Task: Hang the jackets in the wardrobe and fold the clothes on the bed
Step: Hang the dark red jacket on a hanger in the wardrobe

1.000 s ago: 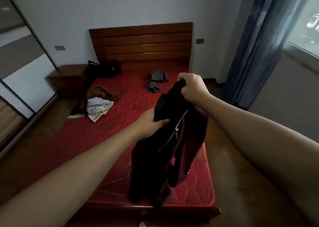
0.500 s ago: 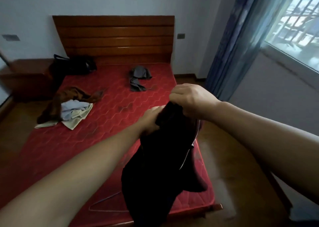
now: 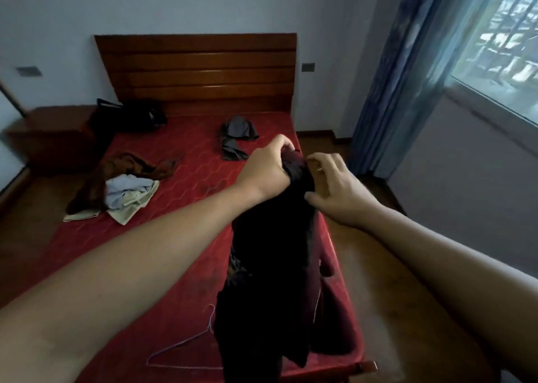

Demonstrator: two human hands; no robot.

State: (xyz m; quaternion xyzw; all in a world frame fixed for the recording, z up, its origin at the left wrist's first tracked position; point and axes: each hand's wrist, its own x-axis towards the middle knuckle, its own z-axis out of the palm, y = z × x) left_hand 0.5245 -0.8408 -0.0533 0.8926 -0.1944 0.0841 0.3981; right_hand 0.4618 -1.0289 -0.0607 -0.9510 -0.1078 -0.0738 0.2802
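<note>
the dark jacket [image 3: 270,251] hangs in the air over the right side of the bed [image 3: 180,237], held up by its top. its lower part droops down toward the foot of the mattress, though i can't tell whether it touches. the left hand [image 3: 266,168] has its fingers curled tight round a bunch of cloth at the top, likely the collar. the right hand [image 3: 334,192] is just beside it with the fingers spread and loose and the thumb against the cloth, gripping nothing.

it looks soft and limp, with no stiffness, and falls in heavy folds, so i'd guess it has some weight and will sag wherever it isn't held. it seems neither slippery nor fragile. bunched in one fist it will be awkward to thread, so the better hold is probably the two shoulders, or the collar opened out between both hands.

a wire hanger [image 3: 178,347] lies flat on the mattress near the foot, left of the jacket and within easy reach. the bed's right edge runs right under the jacket, with bare wooden floor [image 3: 393,266] beyond it and the blue curtain [image 3: 407,91] further off. there is open mattress to the left. a pile of clothes [image 3: 128,192] sits toward the far left edge and a grey garment [image 3: 237,138] up near the headboard, both well apart from the hands. the wardrobe isn't plainly in view.
</note>
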